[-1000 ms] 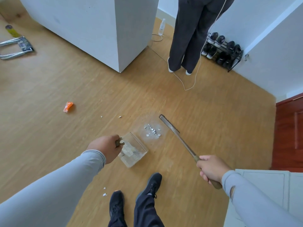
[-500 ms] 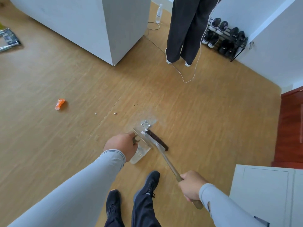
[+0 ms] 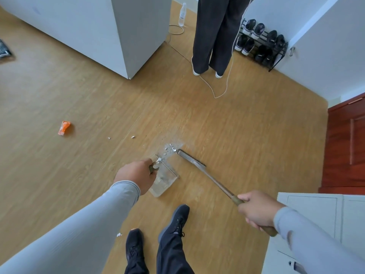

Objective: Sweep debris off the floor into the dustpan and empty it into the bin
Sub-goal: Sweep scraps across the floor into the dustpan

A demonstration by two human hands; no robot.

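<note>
Sweep in progress: debris pile at dustpan lip.

Left hand (image 3: 136, 176) grips clear dustpan (image 3: 165, 179) handle; right hand (image 3: 256, 211) grips broom (image 3: 199, 165) handle. White debris pile (image 3: 169, 149) lies just beyond the pan mouth, beside the brush's far end; left hand nearer. Broom axis diagonal. Three stray chips, one orange wrapper (image 3: 64, 127) lie well left.

Both arms, in light grey sleeves, reach forward and down from the bottom corners. The left hand (image 3: 136, 177) is seen from the back, knuckles up, its fingers curled round the dustpan handle (image 3: 153, 168). The right hand (image 3: 257, 211) is a closed fist round the brush handle (image 3: 219, 183), knuckles towards the left. The two hands are well apart. Two legs in dark trousers and black shoes (image 3: 173, 219) stand between the arms.
</note>
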